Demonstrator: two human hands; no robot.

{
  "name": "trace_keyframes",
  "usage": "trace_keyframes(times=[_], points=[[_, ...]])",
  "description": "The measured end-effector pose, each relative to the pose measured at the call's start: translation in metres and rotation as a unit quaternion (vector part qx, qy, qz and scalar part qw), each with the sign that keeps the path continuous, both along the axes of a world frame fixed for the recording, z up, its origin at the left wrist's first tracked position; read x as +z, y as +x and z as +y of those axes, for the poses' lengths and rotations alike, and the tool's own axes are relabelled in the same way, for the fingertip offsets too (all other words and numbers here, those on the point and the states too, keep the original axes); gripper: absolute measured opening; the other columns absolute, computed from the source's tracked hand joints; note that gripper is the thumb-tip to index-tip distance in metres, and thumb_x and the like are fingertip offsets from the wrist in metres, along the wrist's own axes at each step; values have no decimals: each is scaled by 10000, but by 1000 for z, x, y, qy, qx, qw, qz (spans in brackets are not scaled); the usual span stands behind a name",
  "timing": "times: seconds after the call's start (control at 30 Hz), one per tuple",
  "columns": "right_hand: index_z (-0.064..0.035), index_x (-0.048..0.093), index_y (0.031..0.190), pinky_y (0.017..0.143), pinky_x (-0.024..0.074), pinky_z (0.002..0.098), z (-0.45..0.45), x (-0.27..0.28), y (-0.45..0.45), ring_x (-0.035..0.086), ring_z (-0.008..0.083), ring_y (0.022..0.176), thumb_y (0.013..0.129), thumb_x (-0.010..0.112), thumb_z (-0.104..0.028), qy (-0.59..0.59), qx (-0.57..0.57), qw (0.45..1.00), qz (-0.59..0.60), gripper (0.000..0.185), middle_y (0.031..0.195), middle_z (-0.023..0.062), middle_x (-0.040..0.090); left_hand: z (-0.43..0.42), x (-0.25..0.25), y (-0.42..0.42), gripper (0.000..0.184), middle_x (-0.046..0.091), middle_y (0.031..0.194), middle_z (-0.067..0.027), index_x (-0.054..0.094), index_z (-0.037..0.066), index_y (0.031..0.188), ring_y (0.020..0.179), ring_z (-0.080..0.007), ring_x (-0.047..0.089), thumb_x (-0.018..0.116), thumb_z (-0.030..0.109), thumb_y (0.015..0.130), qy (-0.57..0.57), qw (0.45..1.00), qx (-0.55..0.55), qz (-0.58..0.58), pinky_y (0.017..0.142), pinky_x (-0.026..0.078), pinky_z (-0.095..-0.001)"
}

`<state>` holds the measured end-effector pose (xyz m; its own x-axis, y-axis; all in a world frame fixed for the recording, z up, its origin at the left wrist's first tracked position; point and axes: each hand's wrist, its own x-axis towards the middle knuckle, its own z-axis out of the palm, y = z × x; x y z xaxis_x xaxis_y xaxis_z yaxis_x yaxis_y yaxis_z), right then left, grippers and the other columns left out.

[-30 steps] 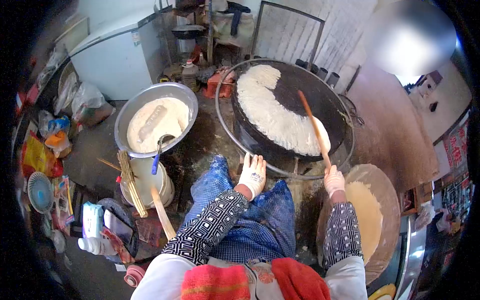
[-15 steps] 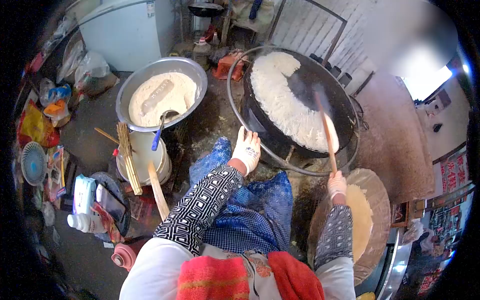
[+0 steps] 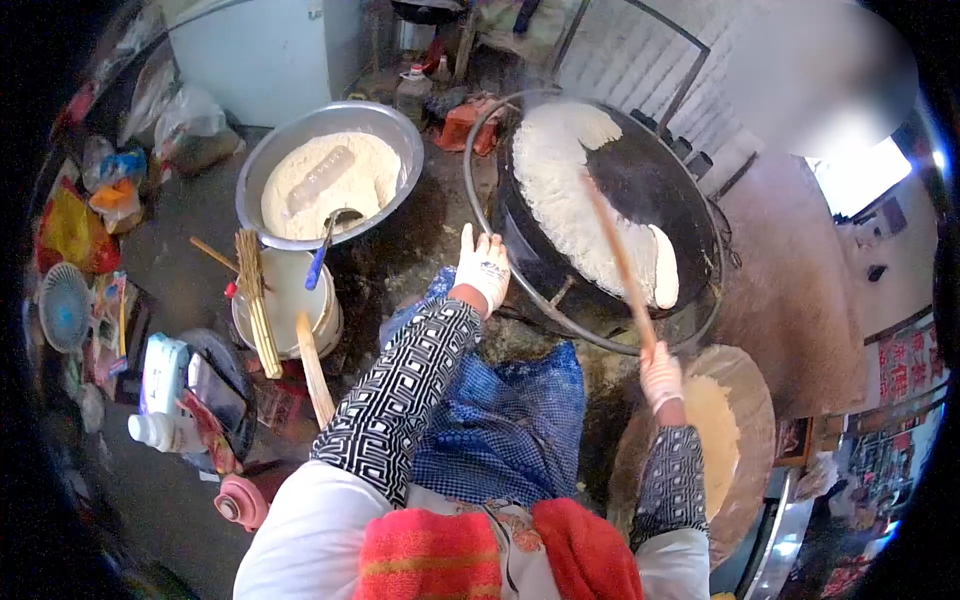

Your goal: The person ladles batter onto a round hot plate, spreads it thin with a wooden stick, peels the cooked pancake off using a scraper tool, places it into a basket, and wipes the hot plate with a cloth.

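My right hand (image 3: 662, 375), in a pale glove, is closed round the lower end of a long wooden spatula (image 3: 621, 262). The spatula's blade lies over a broad curved layer of white batter (image 3: 560, 190) on a round black griddle (image 3: 660, 185). Along the batter's lower right end runs a thicker folded strip (image 3: 664, 268). My left hand (image 3: 484, 268), also gloved, rests at the near left part of the metal ring (image 3: 560, 318) around the griddle, fingers extended and thumb apart, gripping nothing.
At the left are a metal basin (image 3: 245, 180) of batter with a ladle (image 3: 325, 250), a white bucket (image 3: 325, 340) and a straw brush (image 3: 258, 305). A lined tub (image 3: 745, 400) stands at the lower right. Bags (image 3: 195, 125) lie at the far left.
The spatula has swung left from the batter's right end and now crosses its middle. A folded strip shows at that end. The view has shifted, with the griddle higher in it.
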<state>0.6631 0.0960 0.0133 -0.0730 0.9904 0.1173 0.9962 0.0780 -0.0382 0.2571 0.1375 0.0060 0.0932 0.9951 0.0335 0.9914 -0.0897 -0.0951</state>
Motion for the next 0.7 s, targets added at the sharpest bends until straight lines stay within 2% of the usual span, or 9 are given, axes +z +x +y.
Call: trace_keyframes(times=[0.17,0.23,0.27,0.37,0.4,0.53,0.6,0.63,0.7], points=[[-37,501,1008,670,493,551,12,8,26,626,468,776,960,509,-316,-6,-149,989,8,283,786,281,632,3,27,-9,493,387,1499,-154,431,12,1393,1406,-294,330,438,230,951,-50,997,53,16,1151,72,-629],[-34,510,1032,680,490,554,9,11,15,624,465,779,959,506,-317,12,-107,994,-5,292,801,279,635,-10,52,3,514,424,1469,-153,453,11,1371,1392,-292,348,509,243,916,-78,994,69,10,1148,82,-629],[-33,514,1043,685,488,556,5,14,7,624,464,780,959,505,-318,21,-87,996,-12,297,808,278,636,-10,37,20,541,484,1395,-156,495,7,1314,1347,-299,392,591,272,852,-23,997,50,-56,1142,104,-633],[-33,501,1047,712,484,558,7,-5,20,628,453,777,957,482,-338,-4,-113,992,-48,318,823,267,643,-55,23,78,560,533,1315,-164,529,-10,1260,1289,-312,439,577,337,822,79,985,-97,-118,1129,155,-627],[-35,503,1041,716,486,555,11,-4,24,632,452,790,958,476,-343,18,-130,991,-36,321,831,266,647,-65,16,90,550,502,1374,-168,496,-15,1319,1333,-315,407,512,301,869,36,986,-134,-95,1139,124,-625],[-41,530,1000,798,469,552,21,14,0,620,469,876,969,465,-364,11,-128,991,29,331,828,264,649,-69,0,93,515,421,1471,-163,428,-2,1409,1398,-301,345,351,200,941,16,992,-123,-17,1157,63,-613],[-38,519,979,767,481,556,15,7,-8,625,464,833,965,471,-365,-50,-127,989,60,330,800,268,640,-68,4,81,515,427,1467,-156,439,3,1401,1385,-308,360,368,227,942,18,990,-140,8,1148,65,-632],[-39,510,1001,747,491,560,7,3,-6,631,455,819,963,471,-373,-36,-103,994,-7,339,810,268,642,-65,0,77,524,436,1460,-156,447,5,1393,1381,-308,365,398,259,937,31,990,-137,20,1146,64,-637],[-28,514,1035,725,516,542,16,-5,14,657,423,822,959,482,-343,2,-159,987,9,325,860,250,663,-58,-2,70,561,453,1445,-157,463,6,1377,1371,-311,379,465,328,917,57,988,-141,29,1144,60,-644]])
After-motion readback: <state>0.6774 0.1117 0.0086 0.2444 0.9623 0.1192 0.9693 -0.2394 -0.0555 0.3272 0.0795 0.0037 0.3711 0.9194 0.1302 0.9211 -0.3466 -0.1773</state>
